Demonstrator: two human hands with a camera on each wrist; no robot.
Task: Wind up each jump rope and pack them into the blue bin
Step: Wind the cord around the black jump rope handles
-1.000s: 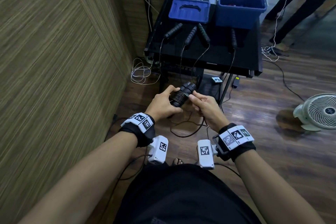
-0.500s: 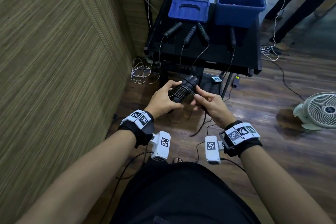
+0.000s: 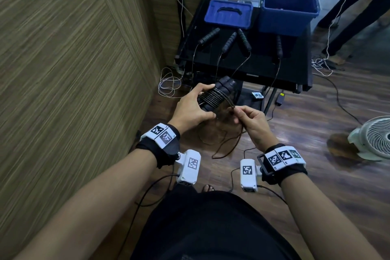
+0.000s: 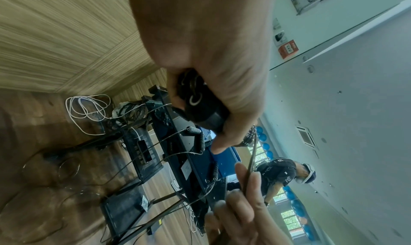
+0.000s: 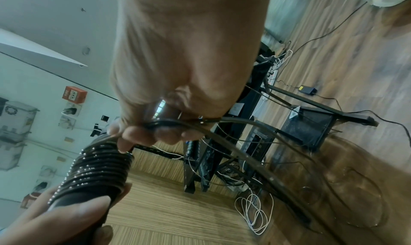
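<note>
The left hand (image 3: 193,107) grips a pair of black handles (image 3: 219,91) wound with cord (image 3: 212,97). The right hand (image 3: 252,121) pinches the loose cord just beside them, its slack hanging toward the floor. Ahead, four more handles (image 3: 230,42) lie on a black table (image 3: 295,69) before the blue bin (image 3: 289,10).

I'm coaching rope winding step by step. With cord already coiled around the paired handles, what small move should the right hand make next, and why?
Probably carry the pinched cord over the handles for one more turn. The left hand grips the bundle, coils sit neatly side by side, and loose cord hangs below the right hand.
</note>
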